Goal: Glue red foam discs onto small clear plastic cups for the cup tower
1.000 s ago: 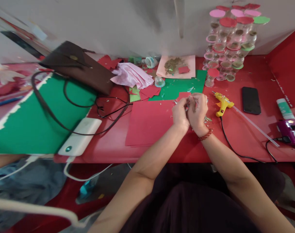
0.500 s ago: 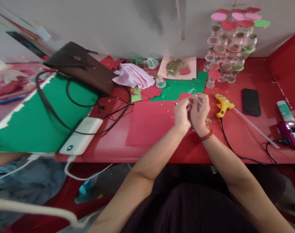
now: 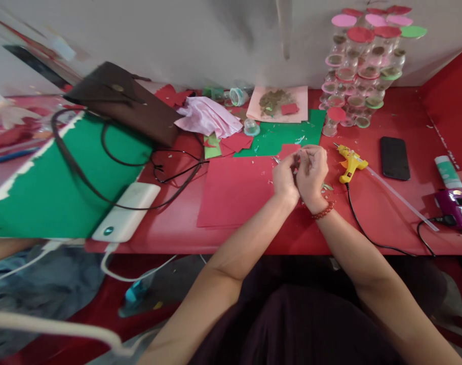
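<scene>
My left hand (image 3: 285, 177) and my right hand (image 3: 312, 170) are close together over the red table, wrists nearly touching. Both have their fingers curled inward and closed; whatever lies between the fingertips is hidden or too small to name. Under and left of them lies a stack of red paper sheets (image 3: 234, 195). A small metal tip (image 3: 275, 159), perhaps of a tool, shows beside my left fingers. Just beyond the hands are a small red paper piece (image 3: 291, 149) and a green sheet (image 3: 287, 137) with paper scraps. A beaded bracelet (image 3: 323, 211) circles my right wrist.
To the right are a yellow glue gun (image 3: 351, 163) with its cord, a black phone (image 3: 394, 158) and a glue stick tube (image 3: 448, 171). Stacked small jars (image 3: 356, 86) stand behind. Leftward lie a brown bag (image 3: 126, 104), a white power bank (image 3: 127, 212) and eyeglasses (image 3: 178, 166).
The camera view has shifted very slightly. My hands stay together in nearly the same place, with only small finger movement.
</scene>
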The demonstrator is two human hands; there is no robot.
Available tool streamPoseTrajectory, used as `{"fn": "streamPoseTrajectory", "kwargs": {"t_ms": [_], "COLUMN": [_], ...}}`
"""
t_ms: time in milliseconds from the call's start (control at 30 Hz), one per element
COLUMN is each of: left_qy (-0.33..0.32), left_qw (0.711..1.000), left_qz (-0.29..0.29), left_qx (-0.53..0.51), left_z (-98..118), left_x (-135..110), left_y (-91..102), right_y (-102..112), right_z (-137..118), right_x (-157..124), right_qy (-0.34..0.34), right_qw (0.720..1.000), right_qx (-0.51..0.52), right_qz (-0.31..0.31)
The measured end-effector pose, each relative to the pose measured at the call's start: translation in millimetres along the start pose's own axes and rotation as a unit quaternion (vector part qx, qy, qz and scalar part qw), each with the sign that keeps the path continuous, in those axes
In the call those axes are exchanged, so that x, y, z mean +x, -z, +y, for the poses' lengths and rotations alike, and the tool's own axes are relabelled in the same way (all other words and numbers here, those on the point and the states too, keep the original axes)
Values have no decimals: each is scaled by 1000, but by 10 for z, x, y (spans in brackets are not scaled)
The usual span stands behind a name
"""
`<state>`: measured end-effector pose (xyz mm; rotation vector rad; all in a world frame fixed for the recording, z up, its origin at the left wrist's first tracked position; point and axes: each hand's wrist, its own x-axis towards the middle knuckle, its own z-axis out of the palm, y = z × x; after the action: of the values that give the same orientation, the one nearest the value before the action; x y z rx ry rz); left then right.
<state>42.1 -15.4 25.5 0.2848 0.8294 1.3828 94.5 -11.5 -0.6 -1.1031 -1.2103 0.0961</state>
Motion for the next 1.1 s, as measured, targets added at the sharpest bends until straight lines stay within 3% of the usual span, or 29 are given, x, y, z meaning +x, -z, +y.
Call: {"fn": "streamPoseTrajectory", "kwargs": {"t_ms": [133,500,667,933,1100], "left_qy": [-4,-14,-59,-41,-134], "left_qw": [999,998,997,997,972], "left_qz": [-34,-55,-33,-49,-106], "left_qx": [-22,-6,24,34,164], "left_z": [28,7,-27,-6,108], "left_x": [-25,-55,-85,-95,42], "left_y": [-10,-29,-55,-59,18], "right_y": [-6,4,11,-11,-22], "right_z": [-1,37,10,109,179], "right_x": [-2,-9,2,44,110], "right_qy": [-17,-36,-55,-162,-220], "right_qw": [1000,999,997,979,953], "right_qx": [22,33,47,124,208], "right_qz": [-3,-1,1,8,-16]}}
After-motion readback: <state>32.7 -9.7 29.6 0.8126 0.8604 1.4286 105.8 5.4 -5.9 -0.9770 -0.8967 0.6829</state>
